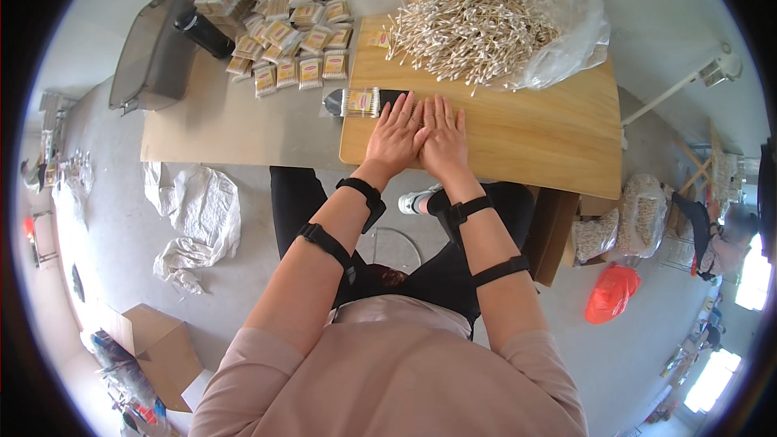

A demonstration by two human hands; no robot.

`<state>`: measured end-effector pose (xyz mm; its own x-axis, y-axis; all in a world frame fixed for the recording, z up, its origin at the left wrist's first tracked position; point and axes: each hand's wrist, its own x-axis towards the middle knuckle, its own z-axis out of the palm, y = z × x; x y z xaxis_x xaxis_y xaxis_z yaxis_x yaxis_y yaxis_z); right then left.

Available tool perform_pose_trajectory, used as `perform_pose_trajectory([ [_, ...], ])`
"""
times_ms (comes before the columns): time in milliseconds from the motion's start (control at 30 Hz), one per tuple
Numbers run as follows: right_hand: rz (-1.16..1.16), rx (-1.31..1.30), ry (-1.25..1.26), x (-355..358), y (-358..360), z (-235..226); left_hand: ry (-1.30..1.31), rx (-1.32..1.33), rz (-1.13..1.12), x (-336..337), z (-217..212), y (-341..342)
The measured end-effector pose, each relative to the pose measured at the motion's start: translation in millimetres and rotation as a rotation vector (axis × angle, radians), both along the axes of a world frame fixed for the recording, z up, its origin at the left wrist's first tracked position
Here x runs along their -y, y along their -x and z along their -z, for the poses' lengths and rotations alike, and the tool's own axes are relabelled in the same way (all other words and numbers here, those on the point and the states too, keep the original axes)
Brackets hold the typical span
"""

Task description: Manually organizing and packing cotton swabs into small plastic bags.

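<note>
My left hand and my right hand lie side by side near the front edge of a wooden board. The fingers of both are stretched out flat and point away from me, and the thumbs meet. Beneath the fingertips is a dark, flat strip, partly covered by my hands. Just left of my left hand, a small clear packet of cotton swabs with a yellow label rests on that strip. Whatever lies under my palms is hidden.
Beyond my hands, a large heap of loose cotton swabs spills from a clear plastic bag. Several filled swab packets are piled at the back left, beside a black cylinder and a grey plastic bin.
</note>
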<state>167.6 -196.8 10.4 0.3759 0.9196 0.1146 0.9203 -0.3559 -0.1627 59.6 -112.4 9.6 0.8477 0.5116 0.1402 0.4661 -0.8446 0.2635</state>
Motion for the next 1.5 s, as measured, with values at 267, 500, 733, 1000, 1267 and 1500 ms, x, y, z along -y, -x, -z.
perform_pose_trajectory([
  [267, -0.012, 0.045, -0.160, 2.8, -2.9, 4.3, -0.050, -0.013, -0.031, 0.0, 3.3, -3.8],
  [500, 0.215, -0.326, -0.672, 13.9, -12.8, 9.7, -0.030, -0.037, -0.048, 1.4, 4.6, -5.6],
  [733, 0.165, -0.285, -0.651, 12.3, -9.4, 3.4, -0.040, 0.010, -0.047, 0.6, 5.6, -3.4],
  [1000, 0.173, -0.269, -0.633, 10.6, -9.5, 3.2, -0.041, 0.036, -0.054, 1.2, 5.5, -4.3],
  [1267, 0.209, -0.303, -0.632, 9.9, -10.7, 3.7, -0.039, 0.046, -0.052, 1.2, 5.6, -4.8],
  [1500, 0.197, -0.279, -0.579, 10.3, -8.8, 2.1, -0.048, 0.035, -0.052, 0.7, 6.2, -3.8],
])
